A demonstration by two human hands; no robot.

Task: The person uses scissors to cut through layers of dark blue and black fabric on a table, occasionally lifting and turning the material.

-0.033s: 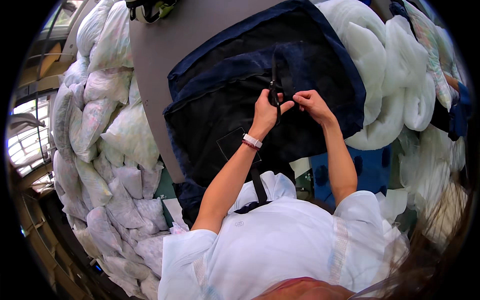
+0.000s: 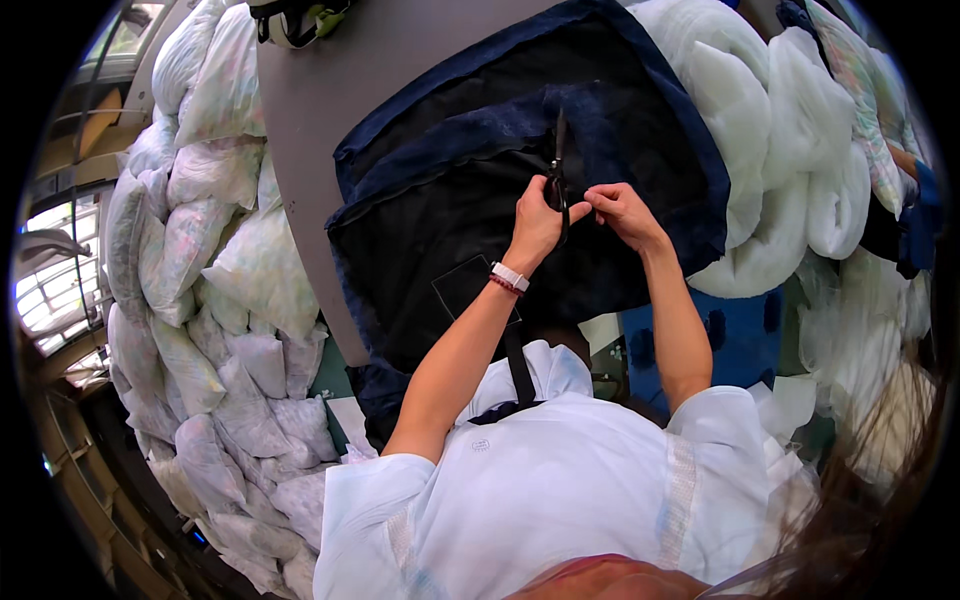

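Note:
My left hand is closed around black-handled scissors, whose narrow blades point away from me. Close by on the right, my right hand has thumb and forefinger pinched together. Whatever is between those fingertips is too small to make out. Both hands are over a large black fabric piece with navy edges, spread out in front of me. A stitched rectangle shows on its near left part, and a black strap runs from its near edge toward my shirt.
The fabric lies on a grey table. Many stuffed white pillows are heaped on the left. Thick rolls of white wadding stand at the right. A blue sheet with dark patches hangs near my right forearm. A dark bag-like item sits at the far edge.
My left hand and the scissors have shifted slightly to the right, and the blades lean further right. My right hand stays almost in place. A dark strip beside the blades no longer shows clearly.

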